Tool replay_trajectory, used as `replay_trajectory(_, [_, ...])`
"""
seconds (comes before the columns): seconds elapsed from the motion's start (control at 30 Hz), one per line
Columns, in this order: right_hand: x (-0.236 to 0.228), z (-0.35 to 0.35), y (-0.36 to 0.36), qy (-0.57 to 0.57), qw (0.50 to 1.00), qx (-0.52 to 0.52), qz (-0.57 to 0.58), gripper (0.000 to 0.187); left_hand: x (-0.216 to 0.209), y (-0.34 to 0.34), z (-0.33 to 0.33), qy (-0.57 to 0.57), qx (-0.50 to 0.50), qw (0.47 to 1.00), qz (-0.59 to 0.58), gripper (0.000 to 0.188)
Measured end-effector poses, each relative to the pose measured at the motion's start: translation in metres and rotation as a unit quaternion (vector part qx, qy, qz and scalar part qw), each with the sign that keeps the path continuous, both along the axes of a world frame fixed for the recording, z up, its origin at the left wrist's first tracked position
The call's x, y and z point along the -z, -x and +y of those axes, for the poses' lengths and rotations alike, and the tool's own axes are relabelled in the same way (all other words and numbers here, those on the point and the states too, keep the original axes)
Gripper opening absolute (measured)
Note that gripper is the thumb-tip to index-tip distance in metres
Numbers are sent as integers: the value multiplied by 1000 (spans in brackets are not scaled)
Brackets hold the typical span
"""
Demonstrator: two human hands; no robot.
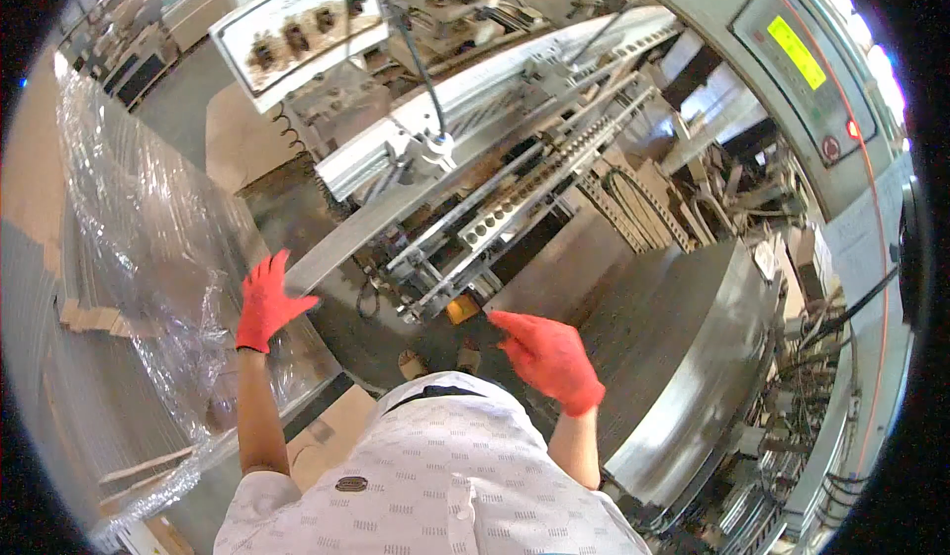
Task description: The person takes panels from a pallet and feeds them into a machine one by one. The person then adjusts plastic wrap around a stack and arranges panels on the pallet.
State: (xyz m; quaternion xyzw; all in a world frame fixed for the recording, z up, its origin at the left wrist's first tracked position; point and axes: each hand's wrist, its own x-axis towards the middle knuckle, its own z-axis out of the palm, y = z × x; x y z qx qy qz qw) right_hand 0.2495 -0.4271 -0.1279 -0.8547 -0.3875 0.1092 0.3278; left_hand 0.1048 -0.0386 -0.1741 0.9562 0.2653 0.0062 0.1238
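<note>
Holding red-gloved left hand spread, empty, near plastic-wrapped brown cardboard stack, frame left; extending partly curled red-gloved right hand near yellow block, mid-frame; cannot tell if gripping.

L grip, fingers spread fwd, R grip angled L, bare forearms apart

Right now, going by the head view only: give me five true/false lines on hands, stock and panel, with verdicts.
1. The left hand has its fingers spread. True.
2. The right hand is bare. False: it wears a red glove.
3. Clear plastic film covers part of the stacked cardboard on the left. True.
4. The control screen is dark. False: it is lit yellow-green.
5. The shirt is white with small marks. True.
</note>
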Motion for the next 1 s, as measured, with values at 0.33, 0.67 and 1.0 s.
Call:
replay_trajectory(0.33, [125,36,30,-53,962,-48,264,39,179,65,86,81,17,986,-145,72])
replay_trajectory(0.67, [200,92,41,-243,835,57,491,65,101,59,-49,89,172,979,-68,72])
replay_trajectory(1.0, [250,-28,-67,-449,551,641,289,80,65,-94,-248,256,326,903,112,90])
